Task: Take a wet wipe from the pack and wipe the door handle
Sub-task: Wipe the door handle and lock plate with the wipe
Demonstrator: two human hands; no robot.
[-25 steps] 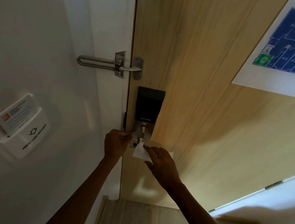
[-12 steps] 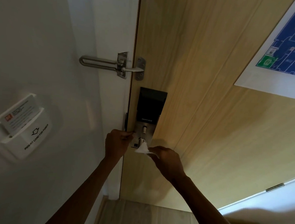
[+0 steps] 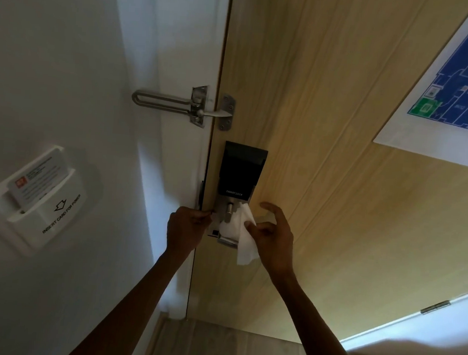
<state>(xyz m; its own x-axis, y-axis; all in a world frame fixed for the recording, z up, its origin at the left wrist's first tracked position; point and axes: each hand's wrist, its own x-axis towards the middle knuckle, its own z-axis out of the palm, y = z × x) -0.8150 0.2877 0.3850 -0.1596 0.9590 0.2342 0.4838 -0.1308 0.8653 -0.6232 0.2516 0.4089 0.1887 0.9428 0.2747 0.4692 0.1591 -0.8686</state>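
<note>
The metal lever door handle (image 3: 227,242) sticks out below a black smart lock (image 3: 241,172) on the wooden door (image 3: 327,156). My right hand (image 3: 274,236) pinches a white wet wipe (image 3: 245,244) between thumb and fingers; the wipe drapes over the handle and hangs down to its right. My left hand (image 3: 185,229) sits at the door's edge, left of the handle, fingers closed on a small white packet (image 3: 213,232) that looks like the wipe pack, mostly hidden by the hand.
A metal swing-bar door guard (image 3: 177,104) bridges frame and door above the lock. A white key-card holder (image 3: 38,198) with a card in it is on the left wall. A blue floor plan (image 3: 458,91) hangs upper right. A hinge (image 3: 435,306) shows lower right.
My right hand has lifted and opened its outer fingers, and the wipe has unfolded from a small bunch to drape over the handle. The left hand has stayed at the door edge.
</note>
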